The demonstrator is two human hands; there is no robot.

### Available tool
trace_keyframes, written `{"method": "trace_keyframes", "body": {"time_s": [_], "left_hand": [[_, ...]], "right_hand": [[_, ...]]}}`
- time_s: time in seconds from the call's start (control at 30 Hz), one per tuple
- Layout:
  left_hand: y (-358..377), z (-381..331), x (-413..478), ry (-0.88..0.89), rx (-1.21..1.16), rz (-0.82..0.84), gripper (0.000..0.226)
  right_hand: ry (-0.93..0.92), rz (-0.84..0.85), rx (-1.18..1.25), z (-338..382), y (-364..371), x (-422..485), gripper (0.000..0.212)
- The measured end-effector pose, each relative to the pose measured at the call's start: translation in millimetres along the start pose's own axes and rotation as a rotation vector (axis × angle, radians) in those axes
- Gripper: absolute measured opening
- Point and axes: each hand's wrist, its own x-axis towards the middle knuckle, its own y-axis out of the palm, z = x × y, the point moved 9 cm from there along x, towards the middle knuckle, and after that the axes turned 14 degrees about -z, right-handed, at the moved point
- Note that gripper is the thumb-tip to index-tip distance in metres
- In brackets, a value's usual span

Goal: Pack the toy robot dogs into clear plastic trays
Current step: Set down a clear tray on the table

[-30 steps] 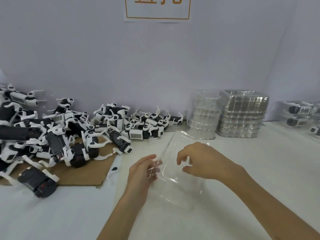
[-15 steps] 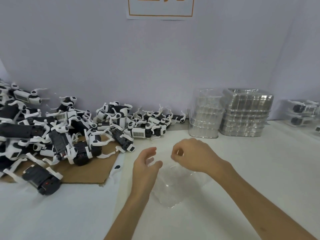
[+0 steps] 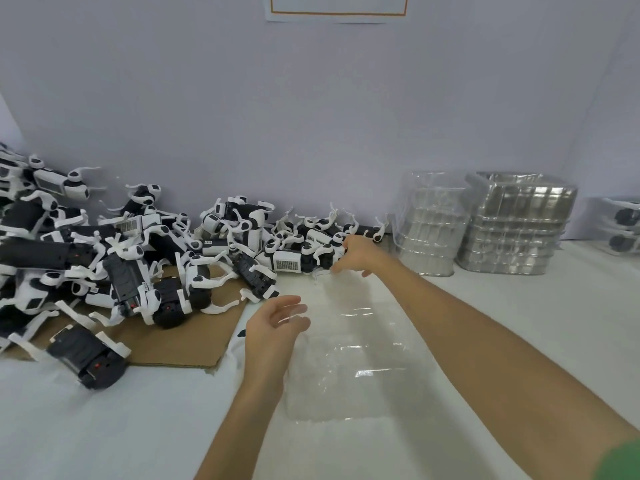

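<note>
The dog pile (image 3: 104, 265) sits at the bench's (image 3: 519, 341) back left, partly on cardboard (image 3: 166, 344). The left hand (image 3: 273, 327) hovers loose and open by the left edge of the clear tray (image 3: 346, 372), which lies mid-bench toward the front. The right hand (image 3: 360, 254) is at the pile's end dog (image 3: 294, 259); can't tell if the fingers actually grip it. Guessing light hard plastic with spindly, snaggy legs, so grab the body. Tray looks flimsy. The spare stacks (image 3: 509, 233) are back right.

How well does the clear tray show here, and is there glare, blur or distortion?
Head view: the clear tray nearly vanishes against the white table, traced only by thin glare streaks; the right hand at the toy dogs looks slightly soft; wide-angle bending bows the frame edges; even light.
</note>
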Motion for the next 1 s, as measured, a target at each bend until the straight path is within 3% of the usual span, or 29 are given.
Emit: {"method": "trace_keyframes", "body": {"time_s": [0.07, 0.2, 0.43, 0.7, 0.8, 0.9, 1.0], "left_hand": [[0.1, 2.2, 2.6, -0.017, -0.008, 0.018, 0.034], [2.0, 6.1, 4.7, -0.030, -0.014, 0.034, 0.032], [4.2, 6.0, 3.7, -0.029, -0.011, 0.044, 0.031], [8.9, 4.3, -1.5, -0.030, 0.009, 0.062, 0.031], [11.0, 3.6, -4.0, -0.013, 0.024, 0.070, 0.031], [13.4, 3.1, -4.8, 0.003, 0.036, 0.080, 0.031], [16.0, 2.3, -5.5, 0.019, 0.052, 0.093, 0.030]], "right_hand": [[-0.007, 0.013, -0.011, 3.2, 9.5, 9.8, 0.060], [-0.047, -0.065, -0.007, 8.8, 21.4, 18.7, 0.024], [-0.085, -0.178, 0.106, 5.4, 6.5, 13.4, 0.037], [-0.026, -0.404, 0.421, -13.4, -62.5, -8.0, 0.028], [0.061, -0.443, 0.641, -25.6, -87.7, -26.3, 0.027], [0.266, -0.381, 1.176, -42.1, -97.9, -52.2, 0.024], [0.427, 0.001, 1.783, -41.8, -86.4, -84.2, 0.027]]}}
